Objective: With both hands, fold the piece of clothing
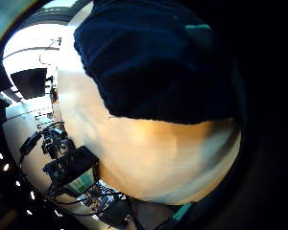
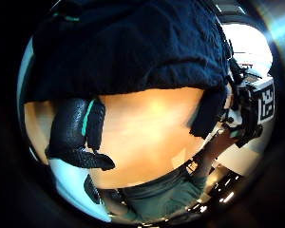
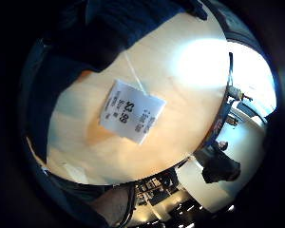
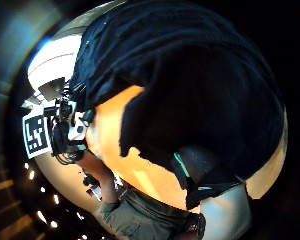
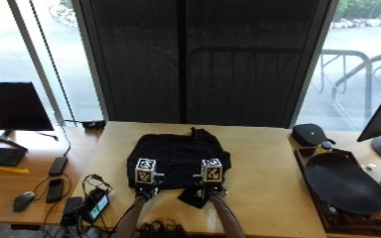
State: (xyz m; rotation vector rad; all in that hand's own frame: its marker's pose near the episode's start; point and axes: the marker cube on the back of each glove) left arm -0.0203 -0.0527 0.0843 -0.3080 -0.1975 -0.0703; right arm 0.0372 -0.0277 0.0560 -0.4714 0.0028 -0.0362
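A black garment [image 5: 177, 153] lies spread on the light wooden table [image 5: 263, 148], with its near edge at my two hands. My left hand [image 5: 144, 187] holds the near left part of that edge; its thumb [image 2: 73, 135] curls at the cloth [image 2: 133, 42]. My right hand [image 5: 210, 189] grips the near right part, where a small flap [image 5: 192, 196] hangs down; its thumb [image 4: 200, 170] sits under the cloth [image 4: 200, 85]. A white price tag [image 3: 131, 111] dangles on a string from the garment [image 3: 109, 28] above the table top.
A black tray [image 5: 309, 168] holding a dark oval thing stands at the right, with a black case [image 5: 311, 134] behind it. A device with cables [image 5: 95, 203] sits at the table's left edge. The side desk holds a monitor [image 5: 12, 106] and a mouse [image 5: 23, 200].
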